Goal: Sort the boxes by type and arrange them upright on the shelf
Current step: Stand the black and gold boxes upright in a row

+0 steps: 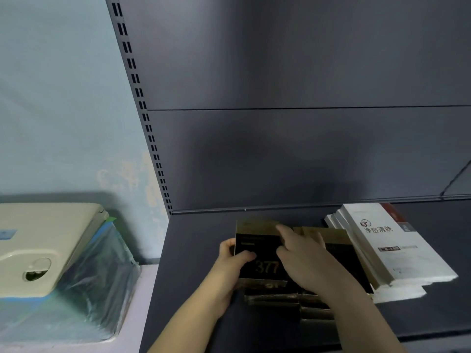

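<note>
Standing across most of the view: a dark grey shelf (pixel 198 250) with a tall back panel (pixel 305 149). Its deck carries all the boxes.

Left of the shelf, off it: a cream appliance (pixel 51 240) on plastic sheeting (pixel 102 276). Not part of the job.

Right side of the deck: white boxes (pixel 397 250) already grouped, but leaning back on one another like fallen books, not upright. Judged sorted, still to be stood up.

Centre: a cluster of black-and-gold boxes (pixel 341 253), some lying flat toward the front edge. The black box marked 377 (pixel 257 248) is at the left of the cluster, tilted up with its face to the camera.

Left hand (pixel 229 261) grips that box by its left edge, thumb across the front, probably to steady it while it is raised. Right hand (pixel 305 261) reaches over the cluster; its fingers (pixel 280 229) sit on the box's top right corner, thumb on the face, apparently pinching it, likely to part it from its neighbours.
</note>
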{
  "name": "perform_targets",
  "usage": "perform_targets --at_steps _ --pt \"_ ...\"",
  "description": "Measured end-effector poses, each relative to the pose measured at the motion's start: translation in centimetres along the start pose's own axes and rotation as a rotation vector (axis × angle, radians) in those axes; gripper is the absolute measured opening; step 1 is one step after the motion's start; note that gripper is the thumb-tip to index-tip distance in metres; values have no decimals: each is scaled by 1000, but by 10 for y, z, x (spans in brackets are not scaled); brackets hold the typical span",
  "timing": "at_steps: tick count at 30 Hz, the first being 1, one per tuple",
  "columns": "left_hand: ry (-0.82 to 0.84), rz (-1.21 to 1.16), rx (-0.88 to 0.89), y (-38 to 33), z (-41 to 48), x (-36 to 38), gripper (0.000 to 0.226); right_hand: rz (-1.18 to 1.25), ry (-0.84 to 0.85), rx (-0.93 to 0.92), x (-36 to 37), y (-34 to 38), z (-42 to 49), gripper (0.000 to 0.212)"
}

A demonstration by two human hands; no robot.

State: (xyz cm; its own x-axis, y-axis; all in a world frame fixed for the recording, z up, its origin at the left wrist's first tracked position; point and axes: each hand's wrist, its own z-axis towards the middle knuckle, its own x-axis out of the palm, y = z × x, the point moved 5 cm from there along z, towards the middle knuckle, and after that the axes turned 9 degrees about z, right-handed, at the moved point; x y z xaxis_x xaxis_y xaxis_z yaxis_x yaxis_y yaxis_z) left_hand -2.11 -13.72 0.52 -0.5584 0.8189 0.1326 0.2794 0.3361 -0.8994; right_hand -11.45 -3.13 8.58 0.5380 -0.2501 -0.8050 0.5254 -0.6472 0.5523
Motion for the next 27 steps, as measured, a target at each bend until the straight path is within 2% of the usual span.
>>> perform_targets --at_steps 4,9,13,16,22,27 --pt "-113 -172 47 0 9 -26 42 534 122 -4 12 -7 6 48" --pt "-32 -282 163 -19 13 -51 47 882 -21 52 30 -19 21 40" --pt "-88 -219 283 -34 28 -77 27 827 -94 55 31 -18 25 46" --pt "-152 -200 328 -43 46 -99 25 674 -109 34 35 -20 28 49" --pt "-187 -145 383 -41 88 -132 40 554 -42 24 42 -22 32 43" --pt "-157 98 408 -44 100 -134 69 446 -30 -18 46 -23 34 42"
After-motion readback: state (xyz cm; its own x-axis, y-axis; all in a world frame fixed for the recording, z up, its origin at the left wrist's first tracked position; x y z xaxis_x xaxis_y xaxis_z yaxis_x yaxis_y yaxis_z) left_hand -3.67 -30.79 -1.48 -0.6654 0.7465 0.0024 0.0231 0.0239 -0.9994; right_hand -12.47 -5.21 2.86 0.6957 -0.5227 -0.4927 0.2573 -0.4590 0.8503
